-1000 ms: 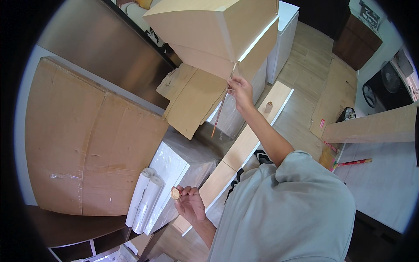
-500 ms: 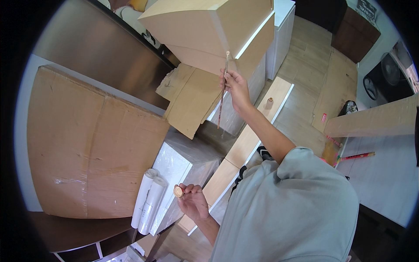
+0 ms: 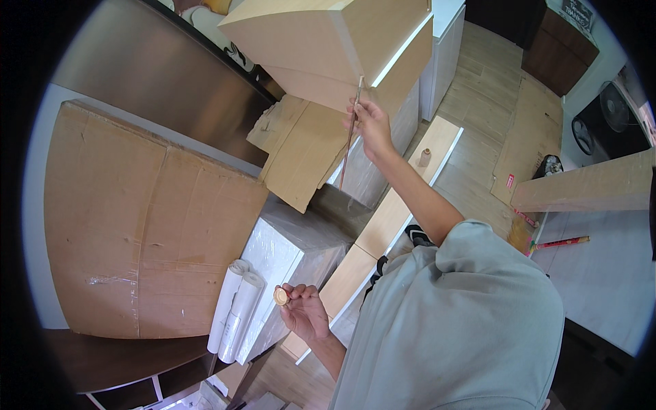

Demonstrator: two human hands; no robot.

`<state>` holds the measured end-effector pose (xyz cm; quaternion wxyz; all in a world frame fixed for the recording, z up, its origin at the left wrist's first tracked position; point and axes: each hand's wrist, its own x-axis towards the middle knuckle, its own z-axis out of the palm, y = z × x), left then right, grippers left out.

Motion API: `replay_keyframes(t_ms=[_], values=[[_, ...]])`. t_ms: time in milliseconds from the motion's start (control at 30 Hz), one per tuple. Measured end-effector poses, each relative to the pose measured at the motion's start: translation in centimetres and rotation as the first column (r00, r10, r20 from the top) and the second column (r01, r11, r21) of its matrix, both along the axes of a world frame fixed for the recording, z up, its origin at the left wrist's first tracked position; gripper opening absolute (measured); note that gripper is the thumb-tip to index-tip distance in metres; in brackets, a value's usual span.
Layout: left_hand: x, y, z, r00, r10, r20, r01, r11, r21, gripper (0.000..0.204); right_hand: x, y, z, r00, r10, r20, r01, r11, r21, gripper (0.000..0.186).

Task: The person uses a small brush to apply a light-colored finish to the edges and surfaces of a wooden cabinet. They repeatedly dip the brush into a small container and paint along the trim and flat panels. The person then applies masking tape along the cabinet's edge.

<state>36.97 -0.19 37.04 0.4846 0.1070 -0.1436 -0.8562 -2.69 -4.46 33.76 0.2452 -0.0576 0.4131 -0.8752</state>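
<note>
My right hand [image 3: 372, 126] is raised in front of the pale wooden cabinet [image 3: 301, 48]. Its fingers pinch a thin reddish-brown stick [image 3: 346, 154] with a pale tip. That tip points up beside the cabinet's lower corner edge; whether it touches is unclear. Lower down, my left hand [image 3: 307, 316] holds a small round tan cap-like piece [image 3: 281, 296] between thumb and fingers, its ringed face outward. A small brown bottle-like object [image 3: 425, 157] stands on the long light-wood drawer fronts [image 3: 379, 229] nearest my right forearm.
A large cardboard sheet [image 3: 157, 225] leans at the left, with white rolls [image 3: 239, 311] by its lower corner. A plastic-wrapped white box [image 3: 280, 253] and a torn cardboard piece [image 3: 301, 150] lie ahead. A steel-fronted appliance [image 3: 157, 75] stands behind. A fan [image 3: 608, 116] is at the right.
My right hand has shifted slightly up with the stick, whose pale tip is now a little nearer the cabinet's corner edge. My left hand keeps its hold; the view has moved slightly.
</note>
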Motion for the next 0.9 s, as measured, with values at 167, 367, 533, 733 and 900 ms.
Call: replay_keyframes(t_ms=[167,367,533,733,900], values=[[0.1,-0.1,-0.1,1.000,-0.016,-0.019,0.016,1.000,-0.007,0.044,1.1,0.4,-0.3,1.000,0.027,0.005,-0.027,0.999,0.032,0.024],[0.1,-0.3,-0.1,0.999,-0.033,-0.040,0.033,0.999,-0.001,0.046,0.2,0.1,1.0,0.995,-0.017,-0.098,0.012,0.999,-0.053,0.023],[-0.2,-0.3,0.0,0.999,-0.032,-0.026,0.032,0.999,-0.004,0.046,-0.1,-0.1,0.6,0.998,-0.028,-0.055,0.028,1.000,-0.013,0.024],[-0.1,-0.3,0.0,0.999,-0.029,-0.021,0.029,0.999,-0.012,0.045,0.1,-0.1,-0.5,0.999,-0.022,-0.036,0.022,1.000,0.002,0.023],[-0.1,-0.3,-0.1,0.999,-0.031,-0.024,0.030,0.999,-0.019,0.045,0.1,0.0,-1.3,1.000,-0.021,-0.018,0.021,1.000,0.013,0.022]])
